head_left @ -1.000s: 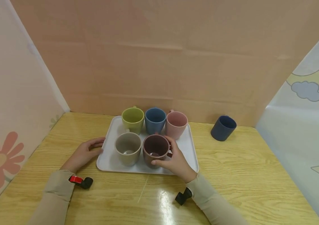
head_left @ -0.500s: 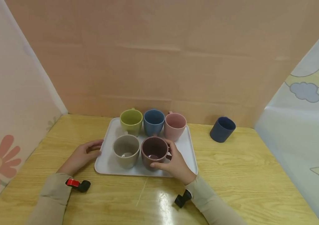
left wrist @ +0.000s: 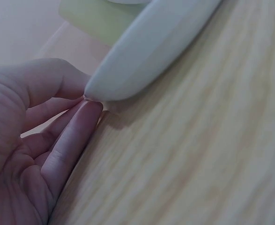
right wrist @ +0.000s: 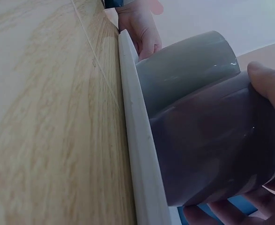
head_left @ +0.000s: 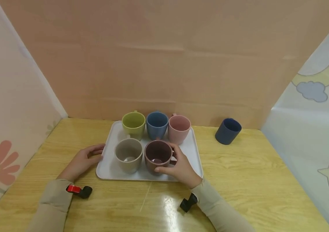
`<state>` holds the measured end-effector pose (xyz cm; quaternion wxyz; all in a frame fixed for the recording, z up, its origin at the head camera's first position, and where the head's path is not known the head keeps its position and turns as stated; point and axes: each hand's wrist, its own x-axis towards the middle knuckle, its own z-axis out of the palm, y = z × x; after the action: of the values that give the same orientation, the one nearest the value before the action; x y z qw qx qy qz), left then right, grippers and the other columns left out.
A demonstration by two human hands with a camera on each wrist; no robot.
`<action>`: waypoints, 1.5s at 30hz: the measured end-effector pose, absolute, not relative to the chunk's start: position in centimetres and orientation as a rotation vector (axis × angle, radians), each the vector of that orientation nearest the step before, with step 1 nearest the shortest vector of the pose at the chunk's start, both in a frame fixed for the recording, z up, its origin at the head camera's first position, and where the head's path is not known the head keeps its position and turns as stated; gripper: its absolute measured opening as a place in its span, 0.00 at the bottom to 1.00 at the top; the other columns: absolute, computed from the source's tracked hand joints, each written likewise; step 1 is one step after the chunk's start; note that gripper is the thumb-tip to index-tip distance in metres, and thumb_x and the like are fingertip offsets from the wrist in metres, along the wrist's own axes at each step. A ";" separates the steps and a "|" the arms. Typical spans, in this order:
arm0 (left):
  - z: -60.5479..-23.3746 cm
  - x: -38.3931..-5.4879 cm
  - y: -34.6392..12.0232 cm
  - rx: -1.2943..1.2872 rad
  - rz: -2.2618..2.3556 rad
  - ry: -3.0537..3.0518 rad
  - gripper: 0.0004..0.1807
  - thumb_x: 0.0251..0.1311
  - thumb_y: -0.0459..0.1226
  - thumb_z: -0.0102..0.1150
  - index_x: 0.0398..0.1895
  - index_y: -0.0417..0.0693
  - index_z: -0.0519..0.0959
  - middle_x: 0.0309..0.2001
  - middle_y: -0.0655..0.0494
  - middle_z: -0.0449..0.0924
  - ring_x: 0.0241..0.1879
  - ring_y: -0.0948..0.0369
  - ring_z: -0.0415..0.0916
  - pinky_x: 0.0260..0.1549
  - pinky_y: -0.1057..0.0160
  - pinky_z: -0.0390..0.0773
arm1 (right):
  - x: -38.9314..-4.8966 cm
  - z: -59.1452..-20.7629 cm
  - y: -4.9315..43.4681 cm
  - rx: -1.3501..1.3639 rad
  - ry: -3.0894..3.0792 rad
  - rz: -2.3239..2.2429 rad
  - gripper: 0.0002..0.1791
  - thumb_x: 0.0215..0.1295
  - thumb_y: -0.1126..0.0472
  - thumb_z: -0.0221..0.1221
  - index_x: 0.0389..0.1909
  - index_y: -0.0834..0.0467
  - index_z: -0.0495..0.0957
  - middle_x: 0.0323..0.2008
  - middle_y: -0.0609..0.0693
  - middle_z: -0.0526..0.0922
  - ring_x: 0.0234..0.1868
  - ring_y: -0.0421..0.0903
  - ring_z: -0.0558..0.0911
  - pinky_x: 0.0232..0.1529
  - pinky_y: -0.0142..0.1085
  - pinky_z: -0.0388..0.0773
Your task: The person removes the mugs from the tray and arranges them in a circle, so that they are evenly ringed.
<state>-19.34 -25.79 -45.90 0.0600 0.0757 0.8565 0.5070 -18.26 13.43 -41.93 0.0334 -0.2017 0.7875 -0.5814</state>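
On a white tray (head_left: 193, 161) stand several mugs, all upright. My right hand (head_left: 182, 167) holds the dark brown mug (head_left: 153, 166) at the tray's front, with the thumb on its near side and the fingers about its handle side. That mug stands beside a beige mug (head_left: 128, 164). Behind them are a green mug (head_left: 134, 130), a blue mug (head_left: 157, 130) and a pink mug (head_left: 179, 133). At the tray's left edge my left hand (head_left: 83, 161) touches the rim with its fingertips, the fingers loosely bent. The left wrist view shows those fingers (left wrist: 74, 140) meeting the rim.
Apart from the tray, a dark navy mug (head_left: 227, 133) stands at the back right of the wooden table (head_left: 254, 180). A tan wall covering (head_left: 164, 64) rises close behind the tray. Patterned panels close off the left and right sides.
The head view has shifted slightly, moving the scene a little left in the picture. Both hands and the mugs keep their places relative to the tray.
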 end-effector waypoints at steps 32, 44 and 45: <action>-45.8 -19.3 -25.9 0.269 1.587 2.551 0.33 0.71 0.43 0.61 0.74 0.39 0.66 0.64 0.39 0.76 0.65 0.46 0.70 0.50 0.79 0.69 | -21.1 -37.8 23.0 -1.076 2.603 -1.742 0.48 0.42 0.69 0.78 0.70 0.60 0.71 0.59 0.45 0.80 0.54 0.39 0.80 0.45 0.32 0.80; -46.0 -19.3 -25.9 0.252 1.569 2.572 0.33 0.71 0.44 0.61 0.74 0.41 0.67 0.65 0.40 0.76 0.65 0.48 0.71 0.51 0.79 0.68 | -22.9 -38.2 27.7 -1.049 2.469 -2.118 0.46 0.41 0.86 0.67 0.68 0.73 0.67 0.60 0.47 0.79 0.56 0.40 0.81 0.51 0.28 0.78; -46.0 -19.3 -25.9 0.253 1.570 2.571 0.33 0.71 0.44 0.61 0.74 0.41 0.67 0.65 0.40 0.76 0.65 0.48 0.70 0.51 0.79 0.68 | -23.1 -38.4 28.0 -1.018 2.485 -2.131 0.45 0.41 0.86 0.66 0.68 0.73 0.67 0.60 0.46 0.80 0.56 0.40 0.81 0.50 0.28 0.79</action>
<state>-19.28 -25.86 -45.96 0.0593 0.0836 0.8489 0.5186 -23.09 28.01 -38.36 -0.1429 -0.2938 0.7174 -0.6152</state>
